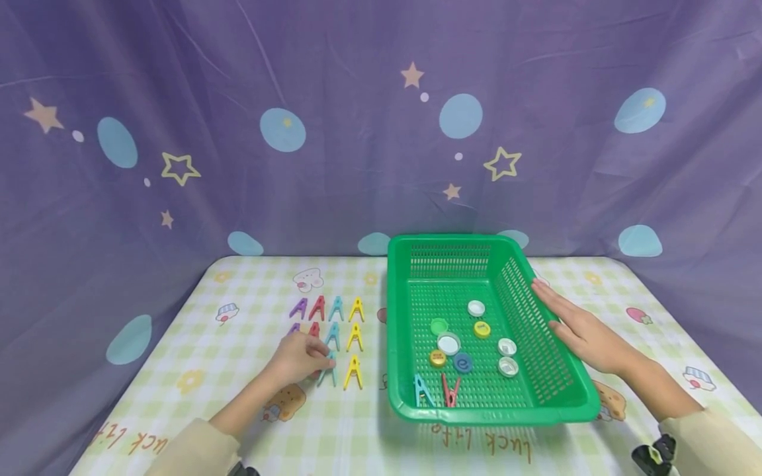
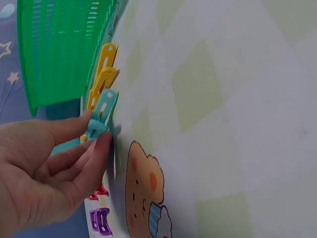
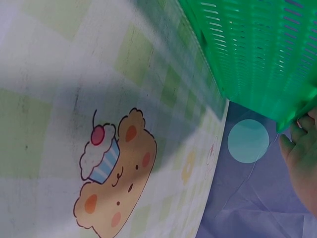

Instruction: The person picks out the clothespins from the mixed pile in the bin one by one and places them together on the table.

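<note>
My left hand (image 1: 299, 359) pinches a light blue clothespin (image 2: 104, 106) between thumb and fingertips at the near row of clothespins on the table. Beside it stands a yellow clothespin (image 1: 353, 372). Red and purple clothespins are partly hidden behind the hand. Farther back lie a purple clothespin (image 1: 299, 308), a red clothespin (image 1: 317, 307), a blue clothespin (image 1: 336, 308) and a yellow clothespin (image 1: 356, 309). My right hand (image 1: 586, 332), fingers extended, rests against the right side of the green basket (image 1: 494, 415). Inside the basket are a blue clothespin (image 1: 423, 391) and a red clothespin (image 1: 450, 390).
Several bottle caps lie on the basket floor, among them a white cap (image 1: 476, 308), a yellow cap (image 1: 481, 329) and a blue cap (image 1: 462, 362). A checked cloth (image 1: 196, 350) covers the table. Behind it hangs a purple curtain (image 1: 357, 185).
</note>
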Available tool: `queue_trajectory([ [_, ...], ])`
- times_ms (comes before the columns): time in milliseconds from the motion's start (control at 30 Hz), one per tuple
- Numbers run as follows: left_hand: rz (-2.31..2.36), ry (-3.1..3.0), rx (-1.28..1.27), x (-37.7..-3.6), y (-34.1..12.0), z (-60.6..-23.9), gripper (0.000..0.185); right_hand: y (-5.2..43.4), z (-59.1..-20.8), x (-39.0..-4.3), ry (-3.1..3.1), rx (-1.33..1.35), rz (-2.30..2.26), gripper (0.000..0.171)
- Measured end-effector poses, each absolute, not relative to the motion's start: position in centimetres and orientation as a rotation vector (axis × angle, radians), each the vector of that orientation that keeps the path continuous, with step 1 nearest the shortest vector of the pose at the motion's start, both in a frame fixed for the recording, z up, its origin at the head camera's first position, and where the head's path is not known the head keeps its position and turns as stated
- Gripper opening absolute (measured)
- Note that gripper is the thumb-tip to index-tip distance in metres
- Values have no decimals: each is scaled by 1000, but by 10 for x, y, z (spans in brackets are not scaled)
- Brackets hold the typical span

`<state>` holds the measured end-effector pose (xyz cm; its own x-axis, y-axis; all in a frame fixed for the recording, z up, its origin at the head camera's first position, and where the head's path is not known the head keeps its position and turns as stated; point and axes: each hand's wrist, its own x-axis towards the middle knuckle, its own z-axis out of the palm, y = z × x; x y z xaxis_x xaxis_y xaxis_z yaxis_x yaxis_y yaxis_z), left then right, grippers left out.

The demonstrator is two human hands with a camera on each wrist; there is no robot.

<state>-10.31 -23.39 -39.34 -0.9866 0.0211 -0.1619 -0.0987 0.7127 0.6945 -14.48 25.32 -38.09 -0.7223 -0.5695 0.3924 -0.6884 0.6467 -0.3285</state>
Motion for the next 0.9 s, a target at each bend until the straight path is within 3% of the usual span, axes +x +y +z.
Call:
queue_trajectory([
  [333, 927, 2937, -52, -100, -232, -391, 21, 254, -383, -146, -2612, 1020, 676, 59],
  [900, 984, 2901, -17, -102, -236, -376, 21, 255, -382, -146, -2598, 1036, 673, 58],
])
